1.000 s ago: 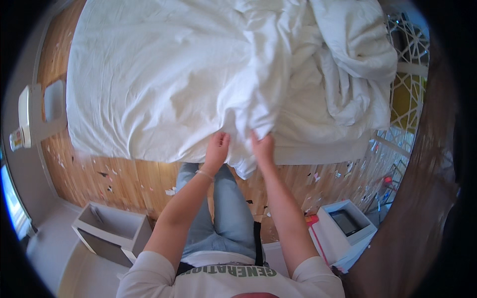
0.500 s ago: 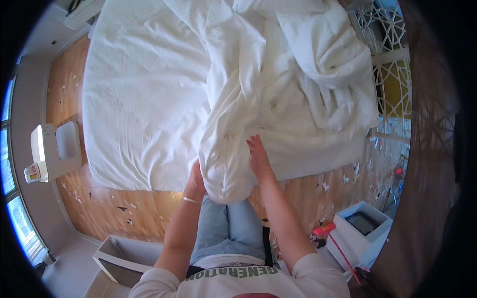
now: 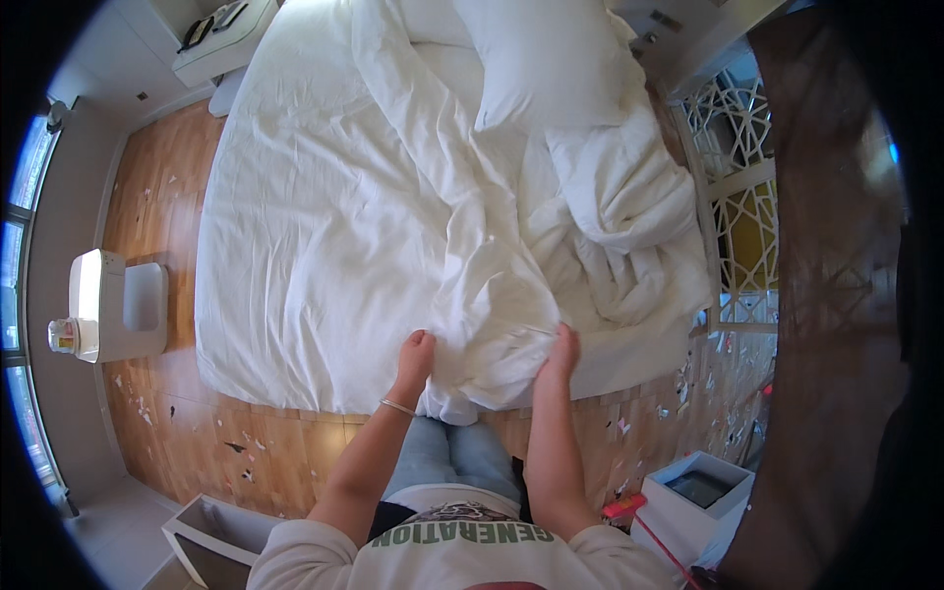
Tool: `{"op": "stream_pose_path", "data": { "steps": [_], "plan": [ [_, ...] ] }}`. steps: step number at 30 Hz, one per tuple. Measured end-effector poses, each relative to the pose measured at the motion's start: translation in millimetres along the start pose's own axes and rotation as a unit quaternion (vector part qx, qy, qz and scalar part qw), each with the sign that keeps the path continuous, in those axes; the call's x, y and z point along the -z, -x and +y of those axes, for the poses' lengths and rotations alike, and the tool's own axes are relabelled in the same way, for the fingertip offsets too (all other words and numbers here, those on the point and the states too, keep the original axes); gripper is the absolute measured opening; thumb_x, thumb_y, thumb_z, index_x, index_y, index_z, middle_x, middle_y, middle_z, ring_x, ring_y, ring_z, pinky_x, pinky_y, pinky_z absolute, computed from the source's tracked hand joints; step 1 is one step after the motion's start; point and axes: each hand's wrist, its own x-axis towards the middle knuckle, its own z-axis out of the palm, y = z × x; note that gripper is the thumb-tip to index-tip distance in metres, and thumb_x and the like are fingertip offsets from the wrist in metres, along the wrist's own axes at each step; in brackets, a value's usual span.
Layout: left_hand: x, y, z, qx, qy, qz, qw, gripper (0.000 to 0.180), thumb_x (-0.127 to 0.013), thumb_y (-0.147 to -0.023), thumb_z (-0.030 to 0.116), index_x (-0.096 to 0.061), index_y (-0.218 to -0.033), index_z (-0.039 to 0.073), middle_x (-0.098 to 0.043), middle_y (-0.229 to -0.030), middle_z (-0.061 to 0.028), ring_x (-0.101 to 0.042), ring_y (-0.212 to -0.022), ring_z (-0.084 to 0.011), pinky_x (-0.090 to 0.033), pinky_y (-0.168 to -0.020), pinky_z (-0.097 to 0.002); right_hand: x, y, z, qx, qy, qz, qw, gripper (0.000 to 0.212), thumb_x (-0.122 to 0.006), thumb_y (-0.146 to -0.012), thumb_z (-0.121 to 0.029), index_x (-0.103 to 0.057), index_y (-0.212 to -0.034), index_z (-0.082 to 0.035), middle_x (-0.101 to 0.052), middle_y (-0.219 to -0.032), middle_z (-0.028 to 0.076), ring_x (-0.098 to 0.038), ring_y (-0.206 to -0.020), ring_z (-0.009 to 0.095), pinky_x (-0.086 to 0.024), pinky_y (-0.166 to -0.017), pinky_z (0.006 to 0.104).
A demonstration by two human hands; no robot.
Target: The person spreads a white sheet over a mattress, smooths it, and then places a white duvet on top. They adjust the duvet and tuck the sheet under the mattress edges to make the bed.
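A white duvet (image 3: 462, 246) lies rumpled across a bed with a white sheet (image 3: 295, 246); its near end hangs over the foot of the bed. My left hand (image 3: 415, 356) grips a bunched fold of that near end. My right hand (image 3: 563, 349) grips the same edge a little to the right. A white pillow (image 3: 546, 59) rests at the head of the bed. More crumpled duvet (image 3: 629, 216) piles up on the right side.
The wooden floor (image 3: 275, 442) is strewn with small scraps. A white side table (image 3: 118, 305) stands on the left, a white open box (image 3: 211, 531) at lower left, a white bin (image 3: 698, 492) at lower right. A patterned white screen (image 3: 737, 167) stands on the right.
My hands have spread apart along the duvet's edge. The view has tilted up, so the whole bed and its pillow now show.
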Motion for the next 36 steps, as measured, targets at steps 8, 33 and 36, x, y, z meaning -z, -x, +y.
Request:
{"op": "stream_pose_path", "data": {
  "steps": [8, 33, 36],
  "plan": [
    [-27, 48, 86, 0.063, 0.319, -0.297, 0.898, 0.042, -0.046, -0.088, 0.036, -0.050, -0.113, 0.002, -0.057, -0.102, -0.0101, -0.056, -0.090, -0.0204, -0.047, -0.074, -0.0298, -24, 99, -52, 0.153, 0.244, -0.565, 0.773, 0.024, -0.058, -0.079, -0.008, -0.057, -0.101, -0.001, -0.058, -0.096, 0.008, -0.054, -0.087, 0.014, -0.044, -0.076, 0.0273],
    [-77, 110, 94, -0.131, -0.172, -0.327, 0.920, 0.076, -0.066, -0.074, 0.023, -0.019, -0.129, -0.001, -0.052, -0.106, -0.0185, -0.052, -0.098, -0.0288, -0.039, -0.086, -0.0314, -57, 2, -100, -0.085, 0.048, -0.307, 0.947, 0.028, -0.045, -0.083, -0.019, -0.055, -0.106, -0.006, -0.059, -0.098, 0.009, -0.055, -0.088, 0.020, -0.044, -0.077, 0.0306],
    [-100, 83, 52, -0.142, -0.221, -0.176, 0.949, 0.088, -0.070, -0.066, 0.033, -0.019, -0.129, -0.001, -0.051, -0.104, -0.0281, -0.054, -0.093, -0.0384, -0.042, -0.084, -0.0361, -50, -15, -129, -0.100, -0.065, -0.289, 0.950, 0.034, -0.042, -0.083, -0.017, -0.051, -0.112, -0.003, -0.055, -0.109, 0.011, -0.052, -0.101, 0.021, -0.042, -0.086, 0.0325]
  ]
}}
